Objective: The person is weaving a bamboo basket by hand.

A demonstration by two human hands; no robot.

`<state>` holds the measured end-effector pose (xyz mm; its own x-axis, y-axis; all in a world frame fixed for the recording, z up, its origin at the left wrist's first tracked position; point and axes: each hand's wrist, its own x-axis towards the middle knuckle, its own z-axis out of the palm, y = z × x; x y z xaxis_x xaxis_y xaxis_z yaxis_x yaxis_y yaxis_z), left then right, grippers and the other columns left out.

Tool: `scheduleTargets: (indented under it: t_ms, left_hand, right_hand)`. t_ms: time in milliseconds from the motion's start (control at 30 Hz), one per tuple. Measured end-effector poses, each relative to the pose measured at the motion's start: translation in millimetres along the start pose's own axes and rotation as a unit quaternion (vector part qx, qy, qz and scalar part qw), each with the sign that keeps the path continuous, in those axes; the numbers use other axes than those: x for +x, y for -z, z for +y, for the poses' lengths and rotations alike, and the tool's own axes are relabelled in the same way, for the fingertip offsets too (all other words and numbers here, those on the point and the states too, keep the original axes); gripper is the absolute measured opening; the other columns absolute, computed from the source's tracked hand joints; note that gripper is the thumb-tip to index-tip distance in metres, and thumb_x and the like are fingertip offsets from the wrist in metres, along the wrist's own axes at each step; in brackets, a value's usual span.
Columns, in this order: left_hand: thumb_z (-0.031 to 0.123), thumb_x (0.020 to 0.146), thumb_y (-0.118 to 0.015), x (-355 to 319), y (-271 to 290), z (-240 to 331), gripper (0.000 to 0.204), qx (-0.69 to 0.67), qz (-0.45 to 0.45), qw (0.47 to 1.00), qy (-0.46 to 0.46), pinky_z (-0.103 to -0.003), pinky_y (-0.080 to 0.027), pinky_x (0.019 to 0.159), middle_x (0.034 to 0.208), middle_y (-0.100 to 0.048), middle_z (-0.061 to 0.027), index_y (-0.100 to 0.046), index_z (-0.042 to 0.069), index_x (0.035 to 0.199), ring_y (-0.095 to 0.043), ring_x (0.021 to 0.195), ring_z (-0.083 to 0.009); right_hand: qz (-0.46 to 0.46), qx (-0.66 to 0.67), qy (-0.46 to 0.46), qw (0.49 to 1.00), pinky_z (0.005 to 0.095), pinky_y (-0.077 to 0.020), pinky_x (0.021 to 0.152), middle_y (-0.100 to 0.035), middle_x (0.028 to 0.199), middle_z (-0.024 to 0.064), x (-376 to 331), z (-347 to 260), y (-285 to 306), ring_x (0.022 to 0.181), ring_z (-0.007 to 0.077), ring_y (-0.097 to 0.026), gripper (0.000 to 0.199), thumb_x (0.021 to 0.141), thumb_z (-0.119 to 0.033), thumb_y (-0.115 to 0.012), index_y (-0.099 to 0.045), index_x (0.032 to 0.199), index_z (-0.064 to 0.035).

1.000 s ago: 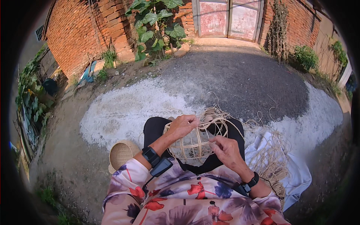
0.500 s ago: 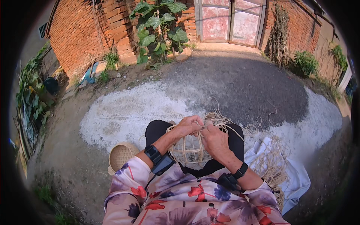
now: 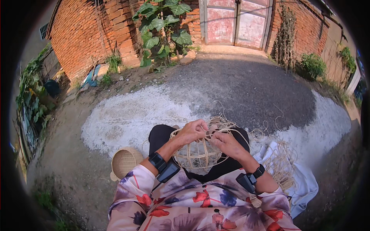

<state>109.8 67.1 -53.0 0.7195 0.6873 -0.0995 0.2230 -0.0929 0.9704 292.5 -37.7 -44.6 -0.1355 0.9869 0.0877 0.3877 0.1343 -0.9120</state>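
An open-work basket frame (image 3: 197,154) of pale twisted cord sits between my knees, its strands bowed outward and its inside showing through. At its far rim, my left hand (image 3: 194,129) is closed, thumb and fingers pinched on the cord. Right beside it my right hand (image 3: 228,144) is closed on a strand too, with its fingertips near the left ones. Loose cord ends (image 3: 225,122) loop up and spread beyond my hands. Exactly how the strands cross between my fingers is too small to make out.
A finished-looking woven basket (image 3: 126,163) lies on the ground at my left. To my right, a heap of loose cord (image 3: 280,165) rests on a white sheet (image 3: 304,184). Farther off stand a brick wall (image 3: 83,38), a climbing plant (image 3: 162,30) and a faded red door (image 3: 235,23).
My right hand has turned and lowered slightly, its wrist swinging outward to the right. The left hand stays nearly in place at the cord rim.
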Motion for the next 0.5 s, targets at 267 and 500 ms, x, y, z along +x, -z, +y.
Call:
scheduleTargets:
  t_ms: [267,500]
  left_hand:
    - [0.005,0.077,-0.059,2,-4,-7,0.022,-0.040,0.019,0.997,-0.064,-0.024,-0.042,0.054,0.067,-0.059,-0.0005,-0.053,0.005,0.098,-0.054,0.060,-0.0079]
    - [0.006,0.078,-0.067,2,-8,-7,0.025,0.015,0.065,0.997,-0.025,-0.025,-0.046,0.057,0.069,-0.060,-0.0024,-0.049,0.005,0.095,-0.056,0.062,-0.0091]
  right_hand:
    - [0.135,-0.324,0.097,0.932,0.0471,-0.0475,0.064,-0.061,0.069,0.0189,31,-1,14,0.070,0.0375,-0.062,0.024,0.084,-0.027,-0.061,-0.063,0.077,-0.0043]
    - [0.110,-0.231,0.013,0.967,0.0487,-0.0485,0.065,-0.064,0.071,0.0190,41,8,3,0.072,0.0406,-0.062,0.014,0.079,-0.020,-0.062,-0.063,0.082,-0.0063]
